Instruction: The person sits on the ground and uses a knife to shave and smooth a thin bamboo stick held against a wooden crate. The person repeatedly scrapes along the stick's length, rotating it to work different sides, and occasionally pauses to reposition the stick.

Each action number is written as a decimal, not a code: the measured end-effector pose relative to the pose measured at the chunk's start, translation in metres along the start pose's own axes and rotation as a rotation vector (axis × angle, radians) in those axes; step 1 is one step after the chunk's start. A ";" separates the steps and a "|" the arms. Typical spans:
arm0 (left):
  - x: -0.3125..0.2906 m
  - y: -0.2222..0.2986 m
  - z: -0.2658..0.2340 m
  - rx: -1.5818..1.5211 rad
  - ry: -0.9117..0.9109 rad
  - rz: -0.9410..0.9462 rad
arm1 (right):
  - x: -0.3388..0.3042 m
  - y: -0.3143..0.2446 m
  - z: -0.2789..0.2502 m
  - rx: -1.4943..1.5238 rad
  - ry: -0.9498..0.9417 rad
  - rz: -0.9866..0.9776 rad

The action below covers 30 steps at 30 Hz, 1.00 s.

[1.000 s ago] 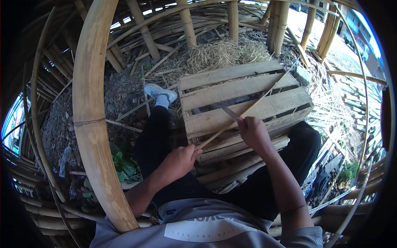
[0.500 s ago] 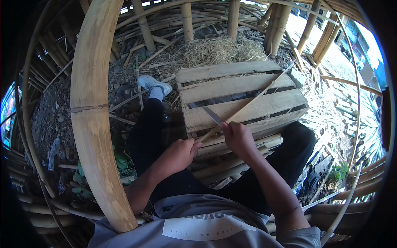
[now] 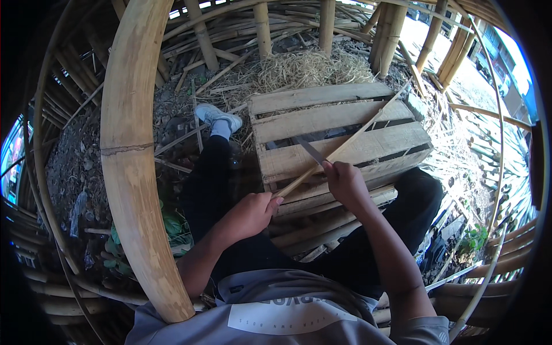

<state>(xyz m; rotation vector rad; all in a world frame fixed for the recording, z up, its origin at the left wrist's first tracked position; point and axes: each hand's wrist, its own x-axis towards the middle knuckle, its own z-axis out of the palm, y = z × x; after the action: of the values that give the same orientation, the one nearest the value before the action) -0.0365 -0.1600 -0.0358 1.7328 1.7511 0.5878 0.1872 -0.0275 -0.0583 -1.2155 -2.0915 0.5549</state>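
Note:
A long thin bamboo strip [image 3: 345, 145] slants across the slatted wooden crate [image 3: 287, 133], from near my lap up to the crate's far right corner. My left hand [image 3: 253, 215] is closed around the strip's near end. My right hand [image 3: 346, 183] grips a knife, its handle hidden in my fist. The knife's blade [image 3: 311, 150] points to the upper left and crosses the strip just ahead of my right fist. Whether the edge bites into the bamboo is too small to tell.
A thick bamboo pole [image 3: 129, 155] rises close on my left, beside my left arm. Dry shavings [image 3: 310, 70] lie heaped behind the crate. Upright bamboo posts [image 3: 262, 30] stand at the back. Bamboo poles [image 3: 494, 167] are piled at the right.
My right hand with the knife has slid up and right along the strip, away from my left hand. The left hand stays on the near end.

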 end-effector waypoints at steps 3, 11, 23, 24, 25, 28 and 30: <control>-0.002 0.006 -0.003 0.007 -0.005 -0.017 | 0.022 0.004 -0.017 0.032 -0.018 0.225; 0.003 0.005 0.002 0.018 0.017 0.004 | 0.023 0.002 -0.014 -0.071 -0.019 0.125; 0.005 0.000 0.009 0.022 0.037 0.044 | -0.016 -0.038 0.012 0.001 -0.135 0.026; 0.004 -0.002 0.012 0.017 0.045 0.044 | -0.008 -0.036 0.008 -0.014 -0.129 0.044; 0.005 -0.002 0.012 0.017 0.061 0.051 | 0.003 -0.034 0.002 -0.031 -0.114 0.055; 0.000 0.007 0.009 0.072 0.072 0.038 | 0.006 -0.028 0.006 -0.082 0.032 0.109; -0.001 0.006 0.008 0.105 0.057 0.032 | -0.014 -0.034 0.014 -0.035 0.017 0.012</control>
<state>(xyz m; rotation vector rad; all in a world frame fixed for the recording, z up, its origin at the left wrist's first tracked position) -0.0268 -0.1615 -0.0374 1.8357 1.8257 0.5727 0.1616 -0.0567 -0.0510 -1.2485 -2.0890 0.5131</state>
